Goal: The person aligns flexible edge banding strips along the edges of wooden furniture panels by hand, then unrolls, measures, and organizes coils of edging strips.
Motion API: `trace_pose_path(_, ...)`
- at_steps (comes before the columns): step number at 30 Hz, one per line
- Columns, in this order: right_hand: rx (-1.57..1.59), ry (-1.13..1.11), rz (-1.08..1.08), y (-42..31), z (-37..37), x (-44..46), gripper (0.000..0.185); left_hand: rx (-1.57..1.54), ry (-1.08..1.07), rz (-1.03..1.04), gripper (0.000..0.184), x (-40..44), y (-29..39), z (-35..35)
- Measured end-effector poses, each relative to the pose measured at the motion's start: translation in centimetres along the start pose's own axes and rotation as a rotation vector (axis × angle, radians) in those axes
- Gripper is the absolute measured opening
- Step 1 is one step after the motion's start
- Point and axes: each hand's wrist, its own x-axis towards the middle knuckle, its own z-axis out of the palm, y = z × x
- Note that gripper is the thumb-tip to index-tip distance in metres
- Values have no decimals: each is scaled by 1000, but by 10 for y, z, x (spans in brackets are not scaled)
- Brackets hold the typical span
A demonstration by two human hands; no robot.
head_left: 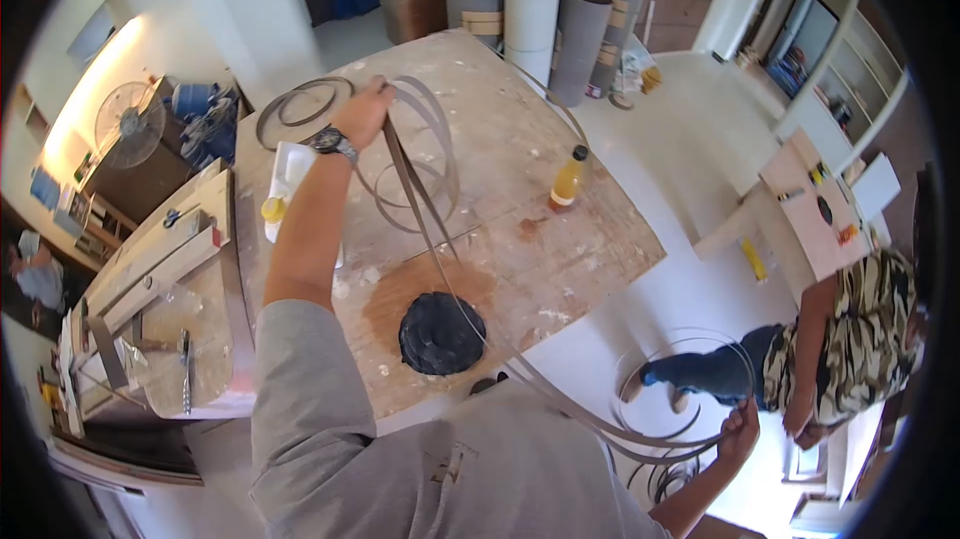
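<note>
My left hand [366,115], with a watch at the wrist, is closed on a long thin grey-brown strip [425,224] above the wooden table. Loose coils of strip hang beside that hand. From there the strip runs down across the front of my shirt to my right hand [738,433], which is closed round it at the lower right, off the table. Loops of strip hang around my right hand too. Below the strip, a round black object [441,334] lies on a brown patch of the table.
On the table [600,249] stand a bottle of yellow-orange liquid [567,179] and a white tray [290,174]. Another coil [300,104] lies at its back left. Tall cylinders [530,29] stand behind. A person in a camouflage top [870,339] is at the right.
</note>
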Motion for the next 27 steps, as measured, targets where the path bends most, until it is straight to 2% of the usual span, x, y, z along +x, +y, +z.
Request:
trace_pose_path(1, 18, -57, -16, -6, 5, 1, 19, 13, -20, -18, 19, -3, -2, 4)
trace_pose_path(2, 19, 1, -35, -12, 6, 5, 26, 26, -42, -37, 19, -5, -3, 6)
trace_pose_path(5, 52, -130, -51, -28, 28, 8, 37, 186, 10, -76, 24, -10, -11, 4)
trace_pose_path(8, 98, -301, -3, -34, 60, 8, 45, 458, -22, -204, 30, -30, -33, 22)
trace_pose_path(9, 121, -325, 17, -32, 73, 10, 45, 411, -168, -313, 33, -33, -32, 20)
trace_pose_path(12, 150, -371, 34, -14, 105, 13, 43, 308, -151, -226, 29, -65, 3, -6)
trace_pose_path(13, 130, -319, 44, -8, 121, 10, 43, 281, -137, -187, 28, -79, 18, -12)
trace_pose_path(15, 75, -266, 62, 3, 145, 7, 44, 49, -227, -253, 31, -108, 59, -27)
trace_pose_path(17, 35, -261, 79, 9, 163, 5, 38, -164, -204, -244, 36, -150, 90, -23)
trace_pose_path(19, 32, -272, 109, 11, 171, 8, 38, -404, -205, -310, 32, -189, 131, -20)
trace_pose_path(21, 57, -298, 128, 8, 179, 11, 37, -669, -335, -362, 23, -218, 185, -25)
trace_pose_path(23, 70, -325, 158, 4, 184, 16, 37, -994, -371, -488, 17, -257, 235, -14)
trace_pose_path(25, 117, -347, 165, 4, 188, 22, 37, -1174, -601, -591, 16, -274, 276, -9)
trace_pose_path(27, 140, -368, 196, 7, 189, 32, 33, -1211, -634, -609, 16, -276, 305, -3)
